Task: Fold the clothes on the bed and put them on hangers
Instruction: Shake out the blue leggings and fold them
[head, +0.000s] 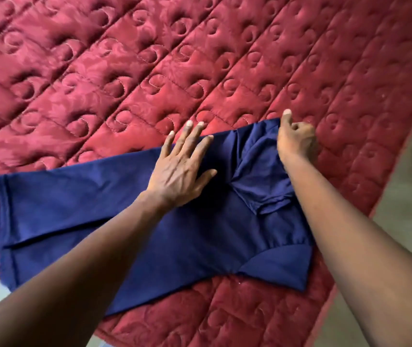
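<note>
Navy blue fabric garment [125, 209] lies flat along the red quilted bedspread's [150, 58] near edge. The left hand [177, 171] presses its middle with straight, spread fingers; the right hand [296, 141] pinches its far right corner, fingers curled

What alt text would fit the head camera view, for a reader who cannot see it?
A person's left hand presses flat on a navy blue garment spread on a red quilted bedcover, while the right hand grips its far corner.
</note>
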A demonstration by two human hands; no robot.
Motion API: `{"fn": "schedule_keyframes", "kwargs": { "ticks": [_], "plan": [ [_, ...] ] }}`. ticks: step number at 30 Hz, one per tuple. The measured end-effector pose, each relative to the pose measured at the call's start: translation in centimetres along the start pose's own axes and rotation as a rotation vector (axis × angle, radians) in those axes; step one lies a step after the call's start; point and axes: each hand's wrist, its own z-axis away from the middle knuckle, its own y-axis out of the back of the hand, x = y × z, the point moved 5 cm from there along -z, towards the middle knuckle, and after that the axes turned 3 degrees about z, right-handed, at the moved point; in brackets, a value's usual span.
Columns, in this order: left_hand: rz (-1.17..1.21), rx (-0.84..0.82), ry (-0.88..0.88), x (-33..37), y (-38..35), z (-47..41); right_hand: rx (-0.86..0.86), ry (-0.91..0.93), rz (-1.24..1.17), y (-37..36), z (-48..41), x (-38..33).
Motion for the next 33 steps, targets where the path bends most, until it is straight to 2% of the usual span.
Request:
{"fn": "schedule_keyframes", "kwargs": {
  "ticks": [2, 3, 7, 8, 9, 10, 11, 13, 14, 15, 16, 17, 19, 20, 21, 23, 26, 29, 33],
  "plan": [
    [-0.062, -0.056, -0.043, -0.2, -1.6, -0.8, -0.109, 0.118, 0.100, -1.6, -0.2, -1.0],
    [-0.089, -0.074, -0.066, -0.3, -2.5, -1.1, -0.102, 0.144, 0.119, -1.7, -0.8, -1.0],
    [-0.121, -0.053, -0.071, -0.8, -3.8, -1.3, -0.008, -0.133, -0.062, -0.5, -3.6, 2.6],
    [-0.120, -0.050, -0.071, -0.7, -3.8, -1.3, 0.027, -0.179, -0.082, -0.1, -3.6, 3.6],
    [-0.113, -0.050, -0.069, -0.7, -3.8, -1.3, 0.102, -0.136, -0.073, 0.4, -3.2, 3.9],
    [-0.102, -0.053, -0.068, -0.6, -3.8, -1.3, 0.187, 0.011, -0.071, 0.9, -2.4, 3.7],
    [-0.098, -0.053, -0.067, -0.6, -3.8, -1.3, 0.240, 0.254, -0.087, 1.1, -1.0, 2.9],
    [-0.085, -0.045, -0.062, -0.6, -3.8, -1.3, 0.095, 0.790, -0.032, -0.2, 3.0, 1.0],
    [-0.077, -0.043, -0.062, -0.6, -3.8, -1.2, -0.030, 0.955, 0.082, -1.7, 4.5, 0.8],
    [-0.075, -0.044, -0.066, -0.6, -3.7, -1.2, -0.133, 0.990, 0.216, -3.0, 5.3, 1.4],
    [-0.075, -0.045, -0.068, -0.6, -3.7, -1.2, -0.155, 0.905, 0.328, -3.8, 4.9, 2.3],
    [-0.071, -0.048, -0.065, -0.6, -3.7, -1.3, -0.123, 0.725, 0.368, -3.7, 3.9, 3.4],
    [-0.063, -0.054, -0.058, -0.6, -3.6, -1.2, 0.038, 0.243, 0.243, -1.9, 1.3, 5.9],
    [-0.064, -0.046, -0.051, -0.6, -3.6, -1.2, 0.151, 0.121, 0.136, -0.8, 0.3, 6.3],
    [-0.061, -0.037, -0.043, -0.6, -3.6, -1.2, 0.240, 0.116, 0.041, 0.2, -0.4, 5.8],
    [-0.006, 0.001, -0.015, -0.5, -3.0, -1.5, 0.227, 0.278, -0.016, 0.8, -1.9, 3.9],
    [0.133, 0.128, 0.117, -0.2, -1.5, -2.8, -0.075, 0.477, 0.122, -1.1, -3.4, 1.0],
    [0.176, 0.152, 0.307, -0.5, -0.8, -5.2, -0.195, 0.486, 0.252, -1.5, -5.0, -0.2],
    [0.123, 0.058, 0.421, -1.2, -1.5, -6.8, -0.166, 0.343, 0.071, 0.8, -7.0, 0.1]
  ]
}}
